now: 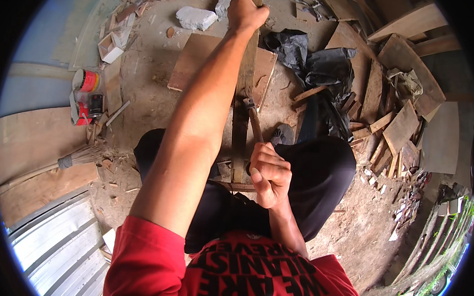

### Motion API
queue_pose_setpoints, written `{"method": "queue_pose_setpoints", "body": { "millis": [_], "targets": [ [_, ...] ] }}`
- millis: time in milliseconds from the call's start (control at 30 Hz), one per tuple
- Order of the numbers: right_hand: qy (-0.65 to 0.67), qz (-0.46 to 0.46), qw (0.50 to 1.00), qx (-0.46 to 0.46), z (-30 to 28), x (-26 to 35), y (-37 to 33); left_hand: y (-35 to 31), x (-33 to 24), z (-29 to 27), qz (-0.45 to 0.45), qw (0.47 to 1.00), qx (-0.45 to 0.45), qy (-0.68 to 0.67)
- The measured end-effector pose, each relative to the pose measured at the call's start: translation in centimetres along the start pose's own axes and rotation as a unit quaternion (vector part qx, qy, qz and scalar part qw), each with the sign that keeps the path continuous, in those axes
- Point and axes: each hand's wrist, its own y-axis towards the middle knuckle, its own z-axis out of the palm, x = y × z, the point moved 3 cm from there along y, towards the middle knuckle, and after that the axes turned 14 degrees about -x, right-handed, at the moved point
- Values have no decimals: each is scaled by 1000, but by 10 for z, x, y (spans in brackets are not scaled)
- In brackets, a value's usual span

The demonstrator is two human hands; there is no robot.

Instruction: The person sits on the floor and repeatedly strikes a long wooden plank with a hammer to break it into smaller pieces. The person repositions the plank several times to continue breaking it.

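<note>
A long, narrow wooden beam point(246, 70) runs away from me between my knees. My left hand point(246, 15) reaches out straight and is closed round its far part, near the top edge of the view. In my right hand point(270, 172), close to my body, is the wooden handle of a hammer point(255, 122). The dark metal head of the hammer lies against the beam about midway along; its exact contact is too small to make out. Beneath the beam, a flat plywood board point(193, 58) rests on the ground.
Black plastic sheeting point(328, 67) lies right of the beam, before a heap of scrap boards point(374, 95). White blocks point(196, 18) sit at the far left. Red cans point(86, 81) and a broom point(82, 157) are by the left wall; corrugated metal point(61, 241) is nearer.
</note>
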Motion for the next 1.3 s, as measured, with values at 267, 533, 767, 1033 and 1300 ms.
{"method": "queue_pose_setpoints", "body": {
  "millis": [267,533,767,1033,1300],
  "targets": [
    [-323,368,848,205,36,40,54,-3,-12,-15,-62,996,-22,54],
    [-474,601,514,388,6,7,75,6,-15,-14,-81,995,47,19],
    [-609,386,557,413,-27,-15,62,14,2,-4,-86,989,119,-23],
    [-572,513,569,293,-26,-3,70,9,-3,-18,-110,984,118,-75],
    [-562,494,607,268,-36,-8,58,8,-19,-13,-118,984,107,-74]
  ]
}}
